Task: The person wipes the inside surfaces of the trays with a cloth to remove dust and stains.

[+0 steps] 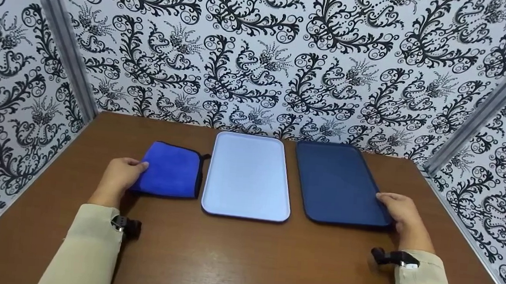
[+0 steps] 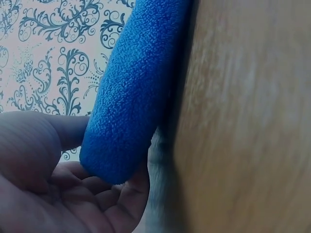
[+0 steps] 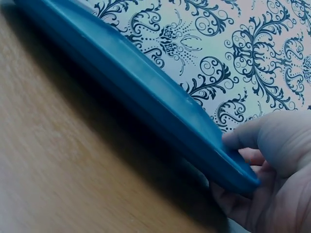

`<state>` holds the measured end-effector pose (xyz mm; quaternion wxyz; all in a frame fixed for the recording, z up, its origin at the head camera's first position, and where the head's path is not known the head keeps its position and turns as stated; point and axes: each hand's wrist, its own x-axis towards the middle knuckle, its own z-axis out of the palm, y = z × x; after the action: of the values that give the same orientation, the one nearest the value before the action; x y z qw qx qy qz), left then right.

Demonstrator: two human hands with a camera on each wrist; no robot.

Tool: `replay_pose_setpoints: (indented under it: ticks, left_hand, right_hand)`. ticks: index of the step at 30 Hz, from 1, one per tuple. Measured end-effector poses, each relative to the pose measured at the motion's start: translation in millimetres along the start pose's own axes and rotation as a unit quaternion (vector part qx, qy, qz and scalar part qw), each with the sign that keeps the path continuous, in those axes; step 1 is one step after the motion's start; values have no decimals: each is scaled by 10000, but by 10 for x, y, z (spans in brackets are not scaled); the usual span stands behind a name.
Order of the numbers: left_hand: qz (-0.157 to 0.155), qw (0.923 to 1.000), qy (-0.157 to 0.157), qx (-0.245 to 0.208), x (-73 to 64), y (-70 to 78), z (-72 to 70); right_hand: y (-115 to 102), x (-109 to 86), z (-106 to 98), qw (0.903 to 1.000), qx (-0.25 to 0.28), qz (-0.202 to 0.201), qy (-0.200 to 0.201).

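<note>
A folded blue microfiber cloth (image 1: 170, 170) with dark edging and a small loop lies at the left of the table. My left hand (image 1: 120, 177) pinches its left edge, thumb on top; the left wrist view shows fingers under the thick fold of the cloth (image 2: 131, 92). At the right is a dark blue tray (image 1: 340, 182), and my right hand (image 1: 403, 212) grips its right edge near the front corner. In the right wrist view the thumb lies on the rim of the tray (image 3: 160, 97) with fingers beneath, that edge raised above the table.
Between the cloth and the dark tray lies a light blue-white tray (image 1: 248, 176). All rest on a brown wooden table (image 1: 244, 258). Black-and-white patterned walls (image 1: 259, 56) with grey corner posts (image 1: 69, 41) close in the back and both sides.
</note>
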<state>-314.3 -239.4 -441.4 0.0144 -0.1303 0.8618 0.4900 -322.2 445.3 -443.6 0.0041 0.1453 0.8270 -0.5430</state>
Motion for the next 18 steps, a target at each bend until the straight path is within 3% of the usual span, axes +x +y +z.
replay_pose_setpoints:
  ticks: [3, 6, 9, 13, 18]
  left_hand:
    - [-69, 9996, -99, -243, 1, 0, 3]
    - [-117, 9987, -133, -469, 6, -6, 11]
    - [-179, 9975, -180, -655, 10, -4, 18]
    - [-426, 9937, -465, -929, 1, 3, 20]
    - [-539, 9916, -618, -1001, -14, 16, 27]
  right_hand:
    - [-21, 4, -6, 9957, 767, 358, -376]
    - [-37, 11, -6, 9856, 1432, 629, -642]
    - [-50, 14, -10, 9718, 2021, 761, -951]
    - [-74, 11, -23, 9497, 2684, 892, -1347]
    - [-105, -27, -29, 9278, 3126, 1023, -1759]
